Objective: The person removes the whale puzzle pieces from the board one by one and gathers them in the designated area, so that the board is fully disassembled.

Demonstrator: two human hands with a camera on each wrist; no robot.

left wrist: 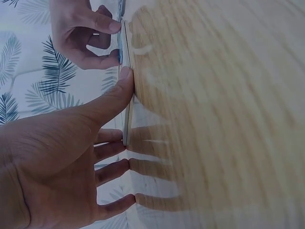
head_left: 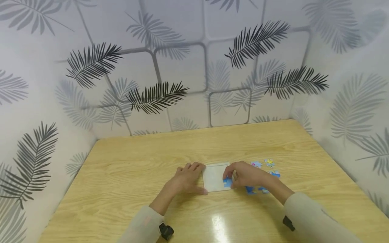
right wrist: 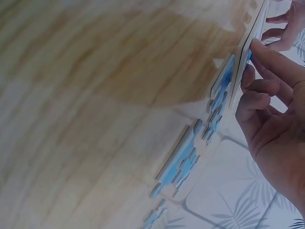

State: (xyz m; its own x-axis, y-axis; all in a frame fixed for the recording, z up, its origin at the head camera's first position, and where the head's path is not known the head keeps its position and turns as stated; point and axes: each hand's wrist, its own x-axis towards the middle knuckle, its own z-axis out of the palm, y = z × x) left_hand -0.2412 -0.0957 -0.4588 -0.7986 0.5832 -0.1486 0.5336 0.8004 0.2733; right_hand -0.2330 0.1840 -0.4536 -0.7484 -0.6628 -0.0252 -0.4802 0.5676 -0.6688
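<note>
A white puzzle board [head_left: 212, 177] lies flat on the wooden table. Along its left side rests my left hand [head_left: 187, 179], with the thumb against the board's edge and the fingers spread on the table and the board's far corner. My right hand [head_left: 244, 174] pinches a blue puzzle piece [head_left: 227, 182] between thumb and fingers at the board's lower right. Seen from the left wrist, the thumb touches the thin board edge [left wrist: 127, 105]. The right wrist view has the right hand [right wrist: 276, 105] bent over the board's edge, its fingers hiding part of the piece.
Several loose puzzle pieces lie to the right of the board: a pink-marked one [head_left: 256, 164], one with a yellow flower [head_left: 269, 162], and blue ones [head_left: 275, 173] [head_left: 250, 190], some partly behind the right hand. A leaf-patterned wall covering [head_left: 182, 77] stands around the table [head_left: 136, 162].
</note>
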